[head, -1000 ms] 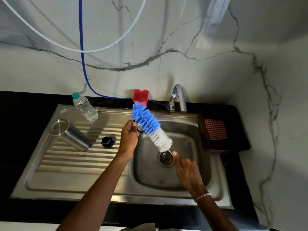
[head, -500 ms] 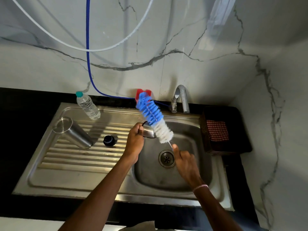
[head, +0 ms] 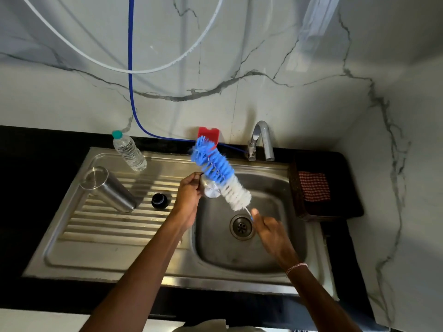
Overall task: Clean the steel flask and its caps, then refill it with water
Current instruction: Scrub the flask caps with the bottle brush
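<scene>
Head view: left hand [head: 189, 195] grips the cap [head: 211, 190] over the sink [head: 215, 248] so drips drain; right hand [head: 271, 231] clutches the brush [head: 220, 176], bristles against it.

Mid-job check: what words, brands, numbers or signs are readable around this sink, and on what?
No readable text anywhere in this view.
Plastic bottle: no legible label.
Steel flask, black cap, steel cap in the left hand: no markings visible.
Bottle brush in the right hand: none.
White hose: faint marks, too small to read.
</scene>
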`<state>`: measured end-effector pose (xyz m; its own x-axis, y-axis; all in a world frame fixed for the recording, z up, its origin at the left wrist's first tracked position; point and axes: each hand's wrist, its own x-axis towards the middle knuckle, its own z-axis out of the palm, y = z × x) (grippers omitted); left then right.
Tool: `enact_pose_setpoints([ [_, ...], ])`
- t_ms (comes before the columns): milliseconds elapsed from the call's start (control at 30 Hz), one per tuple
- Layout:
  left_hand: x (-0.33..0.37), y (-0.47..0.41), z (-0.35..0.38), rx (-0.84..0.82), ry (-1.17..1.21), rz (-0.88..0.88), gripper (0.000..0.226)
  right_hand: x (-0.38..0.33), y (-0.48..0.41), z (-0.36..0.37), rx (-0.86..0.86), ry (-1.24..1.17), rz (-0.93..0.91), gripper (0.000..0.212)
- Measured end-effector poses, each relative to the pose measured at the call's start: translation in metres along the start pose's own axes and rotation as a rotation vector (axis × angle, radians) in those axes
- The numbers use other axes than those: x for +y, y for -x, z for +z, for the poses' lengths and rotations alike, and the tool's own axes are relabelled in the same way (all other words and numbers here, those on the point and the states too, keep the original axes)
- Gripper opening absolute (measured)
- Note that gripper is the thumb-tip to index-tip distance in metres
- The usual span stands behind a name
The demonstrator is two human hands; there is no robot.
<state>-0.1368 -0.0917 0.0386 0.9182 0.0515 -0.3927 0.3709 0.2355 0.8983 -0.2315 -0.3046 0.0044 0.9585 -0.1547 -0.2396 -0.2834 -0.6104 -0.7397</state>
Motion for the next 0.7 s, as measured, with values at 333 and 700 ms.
enact_pose_setpoints([
  [333,-0.017,0.003,0.005,0.045,0.075,-0.068,0.040,-0.027,0.003,0.018,0.028,-0.059,0.084,0.057],
  [700,-0.013,0.006,-0.030,0.064,0.297,-0.149,0.018,0.014,0.022,0.021,-0.016,0.151,0.128,0.050],
])
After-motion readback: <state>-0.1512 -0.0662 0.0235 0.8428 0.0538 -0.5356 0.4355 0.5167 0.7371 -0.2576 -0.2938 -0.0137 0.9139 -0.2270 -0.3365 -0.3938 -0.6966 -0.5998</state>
